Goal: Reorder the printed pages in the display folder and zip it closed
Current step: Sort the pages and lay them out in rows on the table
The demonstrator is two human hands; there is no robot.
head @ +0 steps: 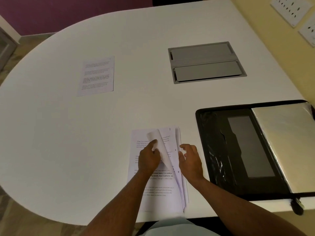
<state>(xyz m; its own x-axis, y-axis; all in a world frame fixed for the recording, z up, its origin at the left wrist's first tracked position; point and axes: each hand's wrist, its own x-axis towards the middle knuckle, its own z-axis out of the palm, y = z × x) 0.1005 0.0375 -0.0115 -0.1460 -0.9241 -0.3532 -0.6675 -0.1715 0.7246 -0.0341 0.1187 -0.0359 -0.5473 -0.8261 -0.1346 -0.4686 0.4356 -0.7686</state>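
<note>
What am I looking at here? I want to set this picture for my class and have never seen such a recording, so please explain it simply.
There is no machine here: a person wears a camera on the head, looking down at both bare hands. On the white table lies a stack of printed pages. The left hand pinches the top sheet and curls it up; the right hand hovers beside it, holding nothing. One single page lies apart, farther away. On the right a black zip folder lies open.
</note>
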